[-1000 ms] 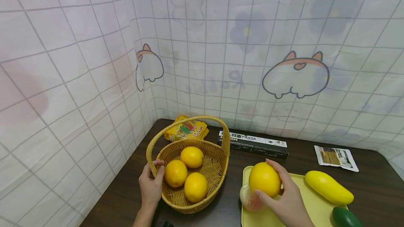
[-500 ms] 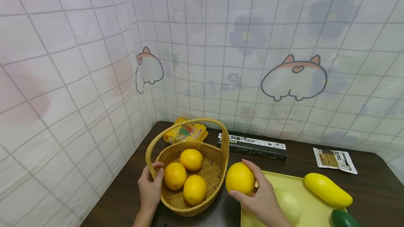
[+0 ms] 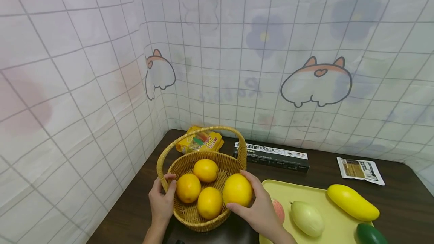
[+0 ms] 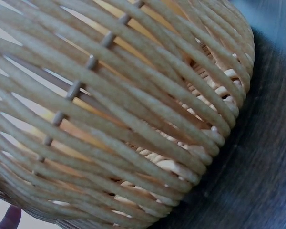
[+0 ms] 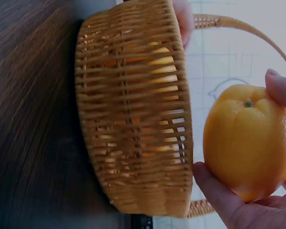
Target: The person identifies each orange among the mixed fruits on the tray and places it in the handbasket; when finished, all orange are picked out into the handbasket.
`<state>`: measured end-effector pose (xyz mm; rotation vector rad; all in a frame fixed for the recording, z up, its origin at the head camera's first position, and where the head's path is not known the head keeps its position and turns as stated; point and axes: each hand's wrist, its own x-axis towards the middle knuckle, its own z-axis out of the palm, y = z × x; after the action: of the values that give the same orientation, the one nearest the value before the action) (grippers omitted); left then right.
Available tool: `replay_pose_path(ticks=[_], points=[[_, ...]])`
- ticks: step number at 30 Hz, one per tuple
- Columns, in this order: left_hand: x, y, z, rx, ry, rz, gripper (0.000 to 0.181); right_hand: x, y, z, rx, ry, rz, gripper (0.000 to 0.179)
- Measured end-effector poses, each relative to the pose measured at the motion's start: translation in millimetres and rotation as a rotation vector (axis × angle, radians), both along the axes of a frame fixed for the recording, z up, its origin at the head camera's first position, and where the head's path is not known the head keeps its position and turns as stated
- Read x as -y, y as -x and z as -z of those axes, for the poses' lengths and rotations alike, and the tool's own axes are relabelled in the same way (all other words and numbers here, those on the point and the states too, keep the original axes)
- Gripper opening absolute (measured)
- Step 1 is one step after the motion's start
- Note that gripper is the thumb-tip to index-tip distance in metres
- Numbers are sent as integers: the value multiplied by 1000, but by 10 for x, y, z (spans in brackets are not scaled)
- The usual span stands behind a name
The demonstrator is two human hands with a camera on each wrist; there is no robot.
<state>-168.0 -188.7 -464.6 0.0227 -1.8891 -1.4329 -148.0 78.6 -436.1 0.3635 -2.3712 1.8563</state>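
Observation:
A wicker basket [image 3: 203,223] with a tall arched handle stands on the dark table, with three yellow-orange oranges [image 3: 188,188] inside. My left hand [image 3: 161,200] grips its left rim at the foot of the handle, thumb on the inner side. Another orange [image 3: 238,190] is held in my right hand [image 3: 259,210], thumb and fingers around it, over the basket's right rim. In the right wrist view this orange [image 5: 248,143] shows a small green stem spot and sits above the rim. The left wrist view shows mostly the woven wall [image 4: 109,114].
Right of the basket lies a pale yellow tray [image 3: 295,188] bearing a peach [image 3: 278,211], a pale green fruit [image 3: 307,218], a yellow mango [image 3: 353,202] and a dark green fruit [image 3: 370,234]. Behind are a yellow snack packet [image 3: 200,141], a pasta box [image 3: 271,156] and a white sachet [image 3: 361,170].
My right hand has carried the orange leftward from above the tray to the basket's right rim, uncovering the pale green fruit. The left hand stays on the basket.

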Motion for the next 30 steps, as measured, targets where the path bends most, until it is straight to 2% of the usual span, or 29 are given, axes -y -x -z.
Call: replay_pose_path(ticks=[8,19,30], points=[[2,7,15,-3,-6,-1,14,162,40,-14,-18,-26,-34,81],[3,0,11,-2,-6,0,15,254,139,64,-38,-39,-45,83],[15,5,14,18,-12,12,15,289,172,102,-120,-90,1,85]])
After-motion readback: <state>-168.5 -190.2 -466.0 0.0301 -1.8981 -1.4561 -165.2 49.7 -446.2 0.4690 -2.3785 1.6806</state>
